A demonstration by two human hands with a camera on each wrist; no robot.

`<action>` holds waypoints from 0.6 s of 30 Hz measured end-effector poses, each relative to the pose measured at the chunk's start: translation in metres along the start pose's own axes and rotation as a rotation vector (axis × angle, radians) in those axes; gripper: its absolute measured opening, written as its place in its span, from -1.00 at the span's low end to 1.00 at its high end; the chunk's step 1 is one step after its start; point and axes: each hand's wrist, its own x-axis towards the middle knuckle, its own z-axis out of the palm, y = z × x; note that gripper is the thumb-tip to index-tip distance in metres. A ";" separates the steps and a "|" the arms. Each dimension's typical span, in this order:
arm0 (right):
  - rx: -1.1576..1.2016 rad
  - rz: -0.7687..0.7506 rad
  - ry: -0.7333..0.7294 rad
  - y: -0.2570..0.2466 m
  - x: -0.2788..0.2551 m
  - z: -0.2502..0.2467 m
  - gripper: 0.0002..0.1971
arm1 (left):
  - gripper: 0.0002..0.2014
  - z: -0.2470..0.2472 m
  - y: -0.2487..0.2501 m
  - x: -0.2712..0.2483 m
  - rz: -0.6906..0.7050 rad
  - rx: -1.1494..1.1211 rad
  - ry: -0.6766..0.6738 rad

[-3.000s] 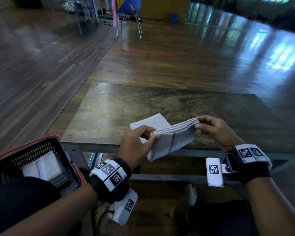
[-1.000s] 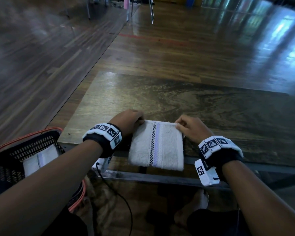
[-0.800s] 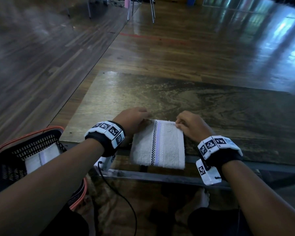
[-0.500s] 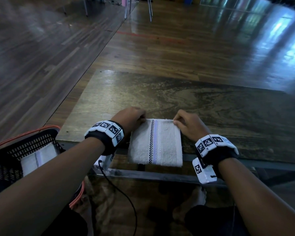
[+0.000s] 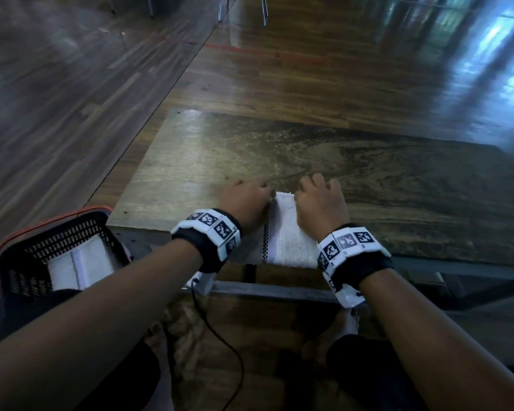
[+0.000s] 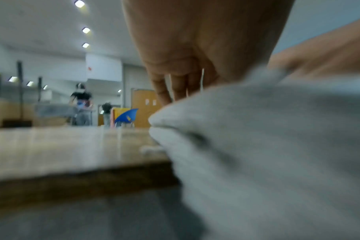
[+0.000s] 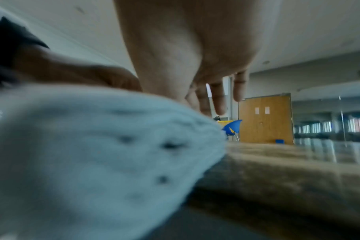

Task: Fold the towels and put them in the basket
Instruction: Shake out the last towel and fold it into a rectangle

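A folded white towel (image 5: 285,238) with a checked stripe lies at the table's near edge, its front part hanging over the edge. My left hand (image 5: 245,200) grips its far left corner and my right hand (image 5: 319,200) its far right corner, knuckles up and fingers curled down over the far edge. In the left wrist view the fingers (image 6: 175,89) reach down behind the thick towel (image 6: 267,146). From the right wrist, the towel (image 7: 82,154) fills the left side, with fingers (image 7: 218,100) hanging past its far end. A black basket (image 5: 57,229) with an orange rim stands low on my left, with a folded towel (image 5: 80,268) in it.
The worn wooden table (image 5: 279,149) stretches bare beyond and to the right of the towel. A black cable (image 5: 220,336) hangs from my left wrist below the table. A blue chair (image 6: 126,116) and a person (image 6: 81,105) are far off across the wooden floor.
Both hands have slid inward along the towel's far edge and now sit close together over it. The towel stays at the table's near edge.
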 end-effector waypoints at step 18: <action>0.627 0.611 -0.062 0.038 -0.043 0.014 -0.64 | -0.64 0.006 -0.026 -0.036 -0.478 -0.184 -0.041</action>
